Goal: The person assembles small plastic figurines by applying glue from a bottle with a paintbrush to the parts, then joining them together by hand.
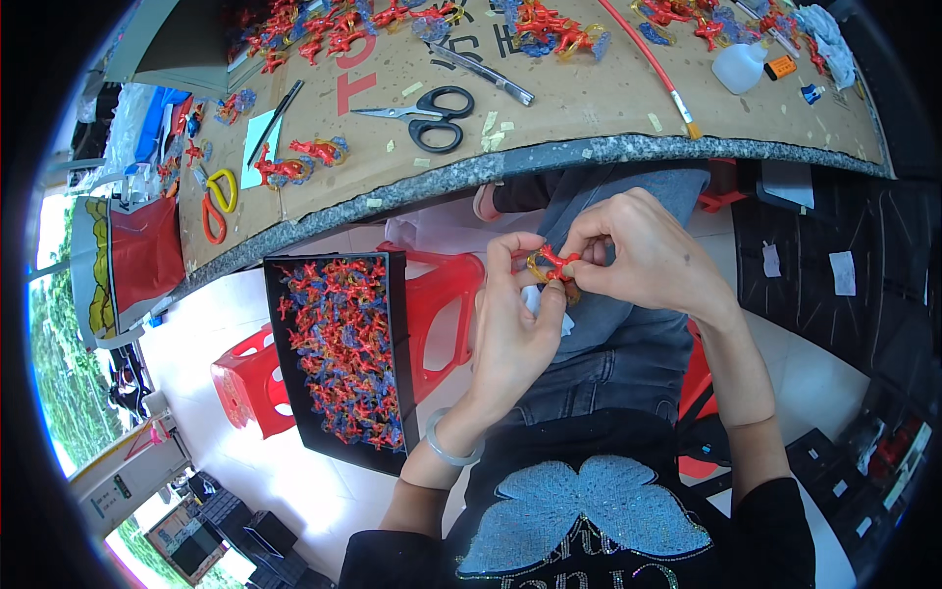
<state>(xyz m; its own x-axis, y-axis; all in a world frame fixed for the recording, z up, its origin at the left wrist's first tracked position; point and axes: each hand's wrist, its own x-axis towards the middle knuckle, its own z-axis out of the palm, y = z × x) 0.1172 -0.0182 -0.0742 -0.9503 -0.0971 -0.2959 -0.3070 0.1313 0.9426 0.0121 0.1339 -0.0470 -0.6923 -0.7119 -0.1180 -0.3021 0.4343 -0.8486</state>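
Note:
A small red toy figure [555, 265] with clear yellow parts is held above my lap. My left hand [512, 339] grips it from the left between thumb and fingers, and a bit of something white [535, 297] shows by that palm. From the other side, my right hand [648, 250] pinches the figure with thumb and forefinger. Fingers hide much of the figure. On the left, a black tray [398, 344] is filled with similar red, yellow and blue figures.
The cardboard-covered table [579, 108] bears black-handled scissors [437, 116], red-and-yellow-handled scissors [214, 211], a red-handled brush [653, 64], a white bottle [740, 69], a cutter knife [486, 74] and piles of figures [549, 29]. Red stools [250, 383] stand near the tray.

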